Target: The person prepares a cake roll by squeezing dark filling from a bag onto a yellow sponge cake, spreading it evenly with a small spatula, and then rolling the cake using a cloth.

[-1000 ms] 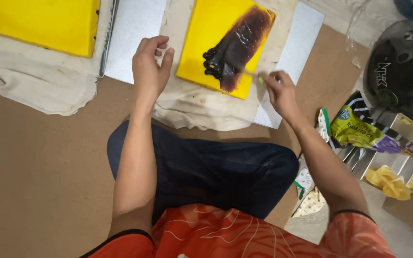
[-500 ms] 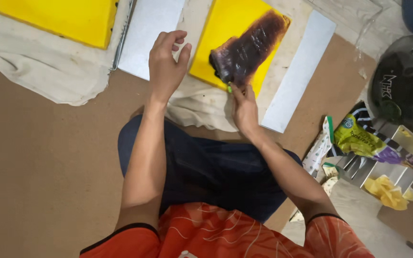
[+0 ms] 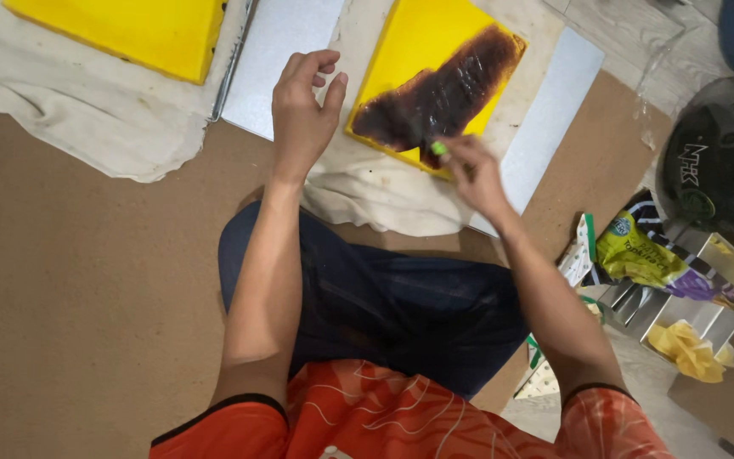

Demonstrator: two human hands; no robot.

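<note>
Head view: the right hand (image 3: 473, 174) is seen closed in a pinch on a small green tool (image 3: 439, 149), of which only the bright tip is shown between the fingertips; its full shape cannot be told. The tip is laid against the near edge of a yellow board (image 3: 422, 51), a flat, smooth-faced rectangle set at a slant. Just beyond the pinch, a dark brown, glossy, uneven patch (image 3: 443, 89) is spread across the board's face, widest toward its far corner.

The left hand (image 3: 299, 115) is held off to the left of the pinch, fingers loosely curled and apart, nothing gripped; it is raised over a crumpled off-white cloth (image 3: 367, 191) on which the board is laid. A pale grey sheet (image 3: 278, 59) with a matte surface is seen beyond the left hand, and a second grey sheet (image 3: 545, 127), a long strip, is lying to the right of the pinch, just beside the board.

Further left, a second yellow board (image 3: 129, 30) is resting on the cloth. Underneath everything, brown matte cardboard (image 3: 70, 289) is spread. Well to the right of the pinch, a black rounded helmet (image 3: 719, 166) and a crinkled yellow-green packet (image 3: 639, 251) are noted
</note>
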